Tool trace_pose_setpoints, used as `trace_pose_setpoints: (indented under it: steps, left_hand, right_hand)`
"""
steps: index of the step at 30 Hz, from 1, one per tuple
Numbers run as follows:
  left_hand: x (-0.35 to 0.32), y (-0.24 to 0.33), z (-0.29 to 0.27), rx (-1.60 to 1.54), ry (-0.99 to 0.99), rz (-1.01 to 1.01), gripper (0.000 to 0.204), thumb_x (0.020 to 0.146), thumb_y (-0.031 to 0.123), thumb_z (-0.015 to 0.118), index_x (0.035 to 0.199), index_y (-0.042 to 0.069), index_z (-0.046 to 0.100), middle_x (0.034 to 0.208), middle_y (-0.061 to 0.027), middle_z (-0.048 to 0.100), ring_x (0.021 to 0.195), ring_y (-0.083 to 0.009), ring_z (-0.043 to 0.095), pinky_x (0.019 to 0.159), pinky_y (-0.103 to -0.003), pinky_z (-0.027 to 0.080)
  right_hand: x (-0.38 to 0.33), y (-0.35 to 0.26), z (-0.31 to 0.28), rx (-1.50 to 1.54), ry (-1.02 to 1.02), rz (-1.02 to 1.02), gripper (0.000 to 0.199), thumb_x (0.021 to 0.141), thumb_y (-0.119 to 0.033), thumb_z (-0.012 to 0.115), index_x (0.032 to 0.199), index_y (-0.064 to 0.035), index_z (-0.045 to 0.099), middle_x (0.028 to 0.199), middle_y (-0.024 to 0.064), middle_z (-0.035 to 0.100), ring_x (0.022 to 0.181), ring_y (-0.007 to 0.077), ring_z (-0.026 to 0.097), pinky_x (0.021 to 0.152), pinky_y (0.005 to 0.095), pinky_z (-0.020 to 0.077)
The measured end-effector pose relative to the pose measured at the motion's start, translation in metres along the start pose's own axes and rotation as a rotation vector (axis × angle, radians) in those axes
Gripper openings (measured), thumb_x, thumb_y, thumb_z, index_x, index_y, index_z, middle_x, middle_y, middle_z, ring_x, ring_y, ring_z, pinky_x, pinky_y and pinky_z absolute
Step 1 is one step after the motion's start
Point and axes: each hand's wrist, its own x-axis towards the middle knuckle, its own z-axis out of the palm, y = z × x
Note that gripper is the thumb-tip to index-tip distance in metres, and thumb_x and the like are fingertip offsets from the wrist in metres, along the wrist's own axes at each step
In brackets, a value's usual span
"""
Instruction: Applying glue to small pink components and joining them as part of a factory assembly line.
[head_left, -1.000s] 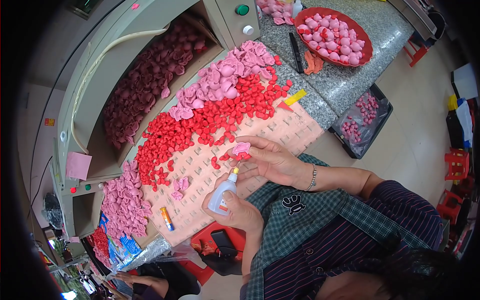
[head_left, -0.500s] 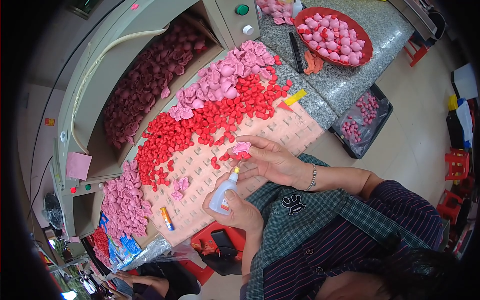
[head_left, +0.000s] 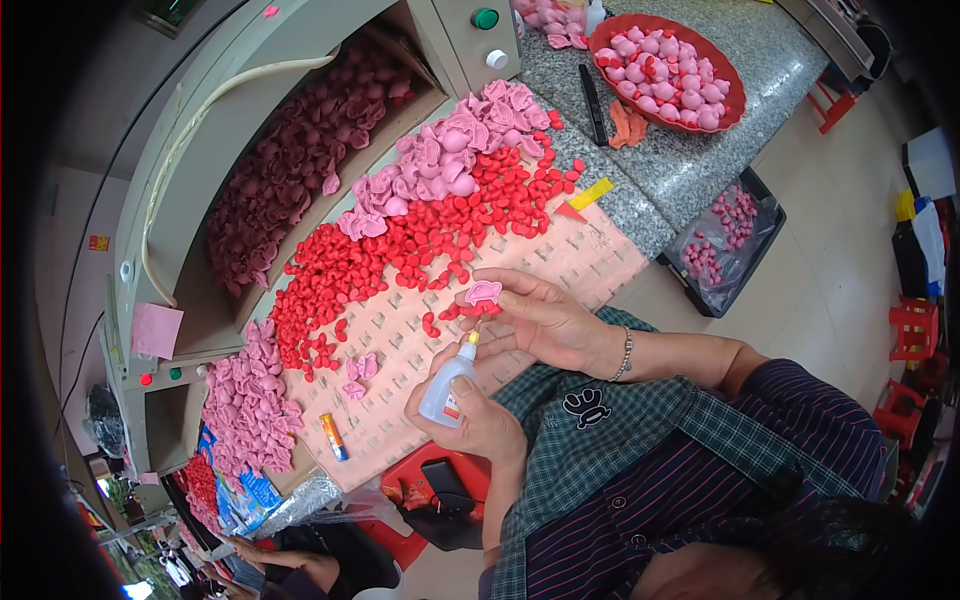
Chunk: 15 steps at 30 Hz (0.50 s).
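My left hand [head_left: 490, 428] is closed around a small translucent squeeze bottle [head_left: 437, 405] with a yellow nozzle [head_left: 469, 345] and a thin tip. That tip points up at the pieces in my right hand [head_left: 548, 326], and I cannot tell whether it touches them. Between my right thumb and fingers is a pink hollow moulded piece [head_left: 484, 291], with red at its lower edge. Beneath the hands lies a peach-coloured mat [head_left: 400, 425] with a pattern of small marks. Loose red pieces [head_left: 340, 275] are heaped on its far side, close to my fingers.
Pink hollow pieces are piled behind the red ones [head_left: 440, 150] and at the left [head_left: 250, 400]. A grey machine housing [head_left: 170, 240] holds more. An orange glue stick [head_left: 332, 437] lies on the mat. A red bowl [head_left: 738, 95] of pink pieces stands on the granite counter [head_left: 690, 165].
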Motion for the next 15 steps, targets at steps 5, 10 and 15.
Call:
trace_pose_setpoints:
  steps: [5,10,15]
  left_hand:
    - [-0.001,-0.002,0.001,-0.074,0.019,-0.042,0.036,0.094,0.019,0.063,0.111,-0.005,0.042,0.105,-0.0269,0.061,0.097,-0.0327,0.063,0.089,-0.044,0.055]
    - [0.008,-0.008,-0.017,-0.362,0.002,-0.279,0.045,0.094,0.032,0.066,0.118,-0.002,0.050,0.110,-0.0182,0.062,0.103,-0.0266,0.063,0.094,-0.039,0.051]
    - [0.028,-0.032,-0.045,-0.544,0.030,-0.431,0.046,0.093,0.025,0.069,0.123,-0.003,0.051,0.106,-0.0140,0.064,0.097,-0.0254,0.064,0.090,-0.037,0.051]
  right_hand:
    - [-0.001,-0.003,-0.002,-0.012,0.024,-0.003,0.045,0.103,-0.019,0.051,0.146,-0.0109,0.041,0.139,0.0161,0.053,0.123,0.0301,0.057,0.100,0.0558,0.0489]
    - [-0.002,-0.001,-0.002,-0.006,-0.008,-0.030,0.044,0.103,-0.017,0.050,0.146,-0.0102,0.042,0.139,0.0180,0.053,0.122,0.0315,0.058,0.105,0.0521,0.0460]
    - [-0.002,0.001,-0.006,-0.060,-0.026,-0.040,0.042,0.103,-0.016,0.050,0.144,-0.0094,0.044,0.137,0.0193,0.054,0.120,0.0309,0.058,0.104,0.0485,0.0467]
